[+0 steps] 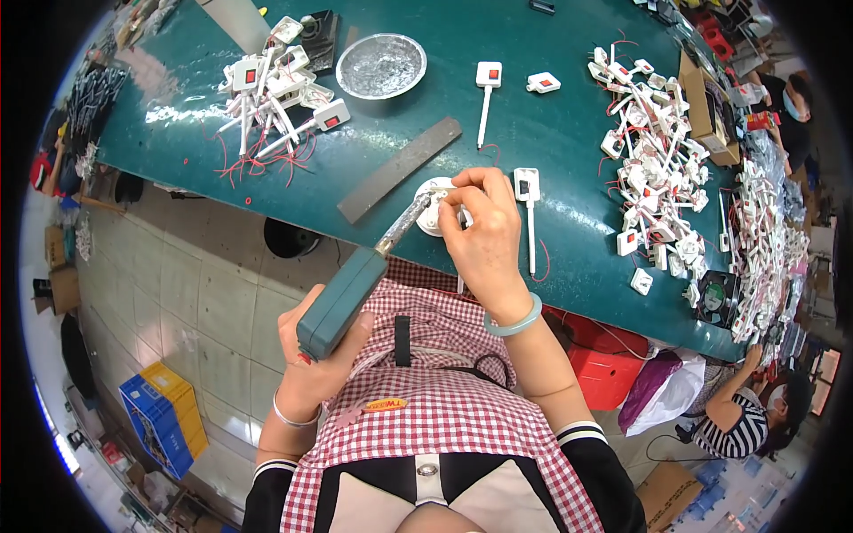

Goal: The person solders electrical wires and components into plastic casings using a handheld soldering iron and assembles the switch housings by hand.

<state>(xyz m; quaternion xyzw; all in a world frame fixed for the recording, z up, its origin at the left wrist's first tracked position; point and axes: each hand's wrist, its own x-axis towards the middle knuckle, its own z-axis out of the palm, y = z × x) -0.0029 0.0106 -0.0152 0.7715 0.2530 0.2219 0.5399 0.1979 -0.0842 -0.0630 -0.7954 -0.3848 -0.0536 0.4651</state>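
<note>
My left hand (pixel 324 355) is wrapped round the boxy green handle of a tool (pixel 342 302) that looks like a soldering iron. Its silvery, crinkled shaft slants up to a round white piece (pixel 426 216) near the table's front edge. My right hand (pixel 484 226) is closed in a pinch over that piece's right side; what its fingertips hold is hidden. Below this hand a thin white tube end (pixel 461 284) shows. Just right of it lies a white switch housing (pixel 526 185) with a white tube and red wire. A flat grey bar (pixel 400 171) lies left of the round piece.
Switch housings with red wires are heaped at the back left (pixel 284 84) and along the right (pixel 657 169). A metal bowl (pixel 381 94) stands at the back. Two more housings lie mid-table, one with a tube (pixel 488 75), another without (pixel 544 83). Another person (pixel 737 422) sits at the right.
</note>
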